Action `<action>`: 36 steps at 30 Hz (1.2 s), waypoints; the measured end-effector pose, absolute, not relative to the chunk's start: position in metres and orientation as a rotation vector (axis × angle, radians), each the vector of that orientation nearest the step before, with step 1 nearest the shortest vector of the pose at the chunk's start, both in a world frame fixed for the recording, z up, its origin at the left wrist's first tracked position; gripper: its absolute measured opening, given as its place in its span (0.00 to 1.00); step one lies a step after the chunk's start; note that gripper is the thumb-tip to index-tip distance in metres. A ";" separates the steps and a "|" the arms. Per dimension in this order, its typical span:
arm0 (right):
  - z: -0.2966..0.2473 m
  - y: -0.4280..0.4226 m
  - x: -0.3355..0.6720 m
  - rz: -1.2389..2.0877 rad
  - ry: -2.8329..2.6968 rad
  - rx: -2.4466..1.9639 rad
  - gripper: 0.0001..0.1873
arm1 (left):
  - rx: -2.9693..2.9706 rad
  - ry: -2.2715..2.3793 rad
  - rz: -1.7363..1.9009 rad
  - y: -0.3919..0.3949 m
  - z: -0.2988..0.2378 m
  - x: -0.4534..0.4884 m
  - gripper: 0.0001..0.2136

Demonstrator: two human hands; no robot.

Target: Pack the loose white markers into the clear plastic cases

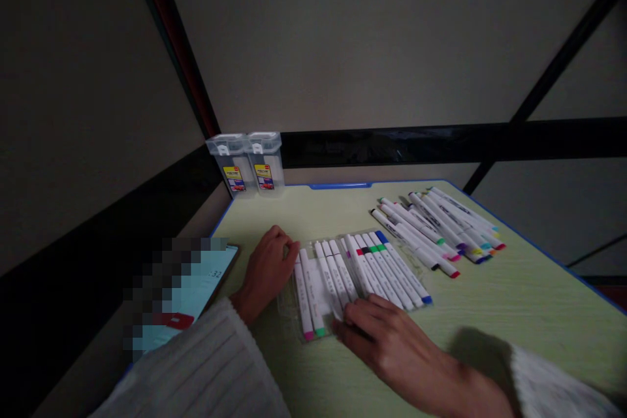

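A clear plastic marker tray (289,313) lies on the table with a row of white markers (337,274) in it, some with pink, green, red, black or blue ends. Between the left markers and the others there is a gap. My left hand (269,261) is closed at the tray's upper left edge, fingers curled against it beside the leftmost marker. Over the lower middle of the row, my right hand (386,339) has its fingers pinched at the lower end of a slightly tilted white marker (356,264); the fingertips partly hide the grip.
A loose pile of white markers (441,228) with coloured ends lies at the right back of the table (480,326). Two clear lidded boxes (264,170) stand at the back left corner. A lit phone or tablet (206,287) lies left of my left arm.
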State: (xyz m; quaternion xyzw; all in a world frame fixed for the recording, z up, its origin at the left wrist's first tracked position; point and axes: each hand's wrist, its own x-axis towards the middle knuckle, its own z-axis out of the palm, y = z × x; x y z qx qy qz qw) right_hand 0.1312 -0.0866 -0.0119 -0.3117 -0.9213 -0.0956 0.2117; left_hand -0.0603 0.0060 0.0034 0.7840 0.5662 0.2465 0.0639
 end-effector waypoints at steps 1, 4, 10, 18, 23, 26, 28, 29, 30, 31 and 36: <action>-0.012 -0.087 0.131 -0.267 -2.559 -0.866 0.07 | 2.360 1.709 0.747 0.006 0.004 -0.060 0.11; -0.010 -0.087 0.131 -0.277 -2.537 -0.859 0.10 | 2.341 1.702 0.763 0.007 0.004 -0.060 0.11; -0.009 -0.088 0.132 -0.260 -2.529 -0.860 0.10 | 2.286 1.648 0.871 0.008 0.005 -0.059 0.09; -0.009 -0.087 0.132 -0.244 -2.560 -0.877 0.07 | 2.045 1.552 0.916 0.003 0.007 -0.054 0.05; -0.009 -0.087 0.133 -0.234 -2.575 -0.869 0.06 | 1.911 1.447 0.978 0.007 0.004 -0.055 0.04; -0.009 -0.087 0.133 -0.229 -2.583 -0.873 0.06 | 1.812 1.362 1.012 0.009 0.003 -0.056 0.03; -0.008 -0.087 0.133 -0.218 -2.584 -0.874 0.06 | 1.754 1.319 1.019 0.010 0.004 -0.055 0.03; -0.008 -0.087 0.133 -0.212 -2.584 -0.873 0.07 | 1.735 1.302 1.019 0.010 0.004 -0.054 0.03; -0.008 -0.087 0.134 -0.208 -2.585 -0.871 0.07 | 1.725 1.288 1.019 0.010 0.004 -0.054 0.03; -0.008 -0.086 0.134 -0.207 -2.586 -0.867 0.08 | 1.726 1.275 1.020 0.010 0.005 -0.054 0.03; -0.008 -0.086 0.133 -0.221 -2.574 -0.869 0.07 | 1.772 1.221 0.997 0.009 0.008 -0.054 0.04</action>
